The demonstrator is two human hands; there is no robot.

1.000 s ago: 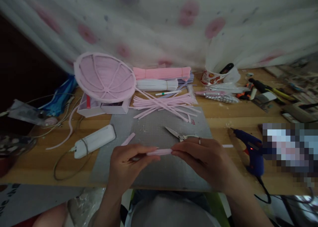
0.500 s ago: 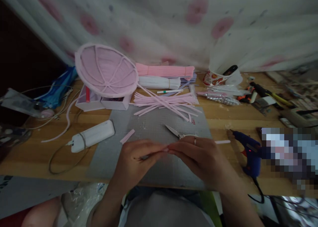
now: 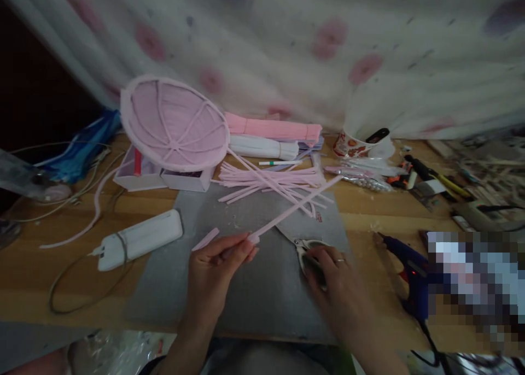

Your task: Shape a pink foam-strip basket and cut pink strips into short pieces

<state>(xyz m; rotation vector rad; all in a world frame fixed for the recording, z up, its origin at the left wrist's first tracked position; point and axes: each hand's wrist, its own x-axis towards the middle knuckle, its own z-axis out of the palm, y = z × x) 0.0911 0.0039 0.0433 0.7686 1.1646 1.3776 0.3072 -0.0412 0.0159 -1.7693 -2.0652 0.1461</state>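
Over the grey cutting mat, my left hand pinches a pale pink pipe cleaner. The stem runs up and right from my fingertips, with a small folded or bunched bit at the pinch. My right hand has its fingers around the handles of the scissors, which lie on the mat with blades pointing up and left. Just left of my left hand lies a short pink piece. Beyond both hands is a loose pile of pink pipe cleaners.
A pink ribbed dome rests on a white divided box. Bundles of pink stems and white stems lie behind. A white power bank is on the left; a blue glue gun and a paper cup are on the right.
My hands were together at the middle and are now apart. The right has moved down onto the scissors' handles. A long pipe cleaner now shows extending from my left fingers.
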